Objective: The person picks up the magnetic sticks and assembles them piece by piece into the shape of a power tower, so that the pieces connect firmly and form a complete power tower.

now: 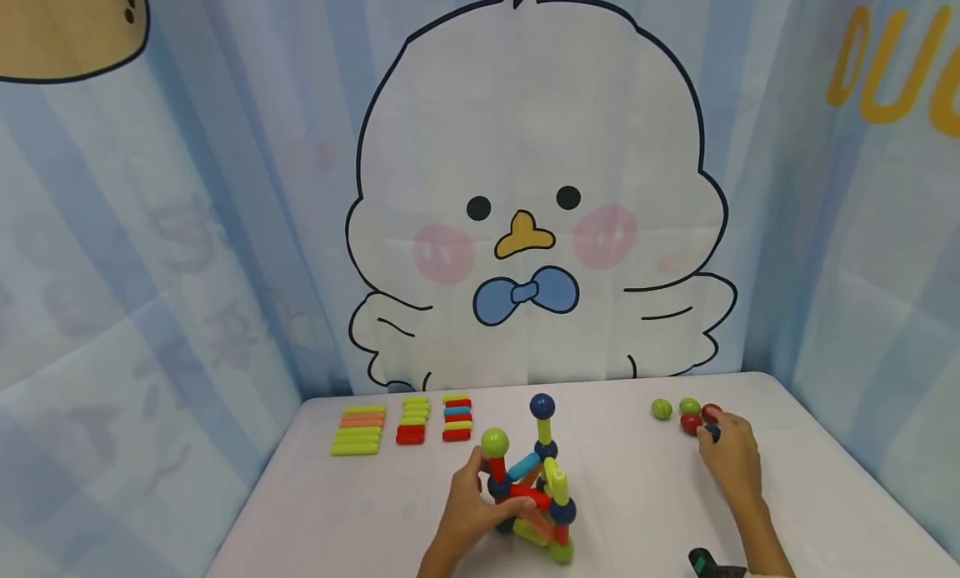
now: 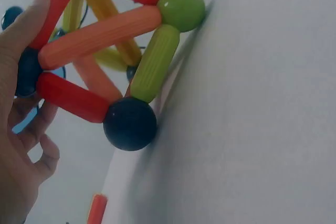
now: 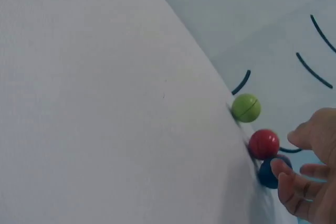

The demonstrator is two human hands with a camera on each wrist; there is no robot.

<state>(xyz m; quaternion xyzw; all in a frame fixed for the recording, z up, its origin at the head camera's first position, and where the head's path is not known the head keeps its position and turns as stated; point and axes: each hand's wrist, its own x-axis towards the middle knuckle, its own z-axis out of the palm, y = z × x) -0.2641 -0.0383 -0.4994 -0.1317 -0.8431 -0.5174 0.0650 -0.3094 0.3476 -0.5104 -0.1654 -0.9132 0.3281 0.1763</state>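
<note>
Clock reference: head view, frame (image 1: 531,496) at dial centre, 12 o'clock toward the far edge of the desk (image 1: 622,478).

1. Frame. Located at the near middle of the desk; built of coloured sticks joined by balls. Topped at 11 o'clock by a green ball (image 1: 495,442) on a red stick. Topped higher, at 12 o'clock, by a dark blue ball (image 1: 542,406) on a green stick.

2. Left grip (image 1: 471,505). Clamped on the frame from 8 o'clock: thumb across the near side, fingers behind.

3. Right grip (image 1: 731,461). Positioned at 3 o'clock, well apart from the frame. Partly curled at a loose blue ball (image 1: 713,433), with a fingertip over it in the right wrist view; impossible to tell whether clamped or only touching.

4. Other loose balls. Gathered between 2 and 3 o'clock, near the right grip: two red balls (image 1: 691,424); at 10 o'clock from these, two lime balls (image 1: 662,409).

5. Loose sticks. Laid side by side in three groups between 9 and 11 o'clock: green and orange sticks (image 1: 356,431) outermost; green and red sticks (image 1: 412,429) between; green, red and blue sticks (image 1: 457,417) innermost.

6. Surroundings. Hung behind the desk at 12 o'clock: pale blue-and-white curtain (image 1: 285,145), printed with a cartoon bird (image 1: 528,145).
</note>
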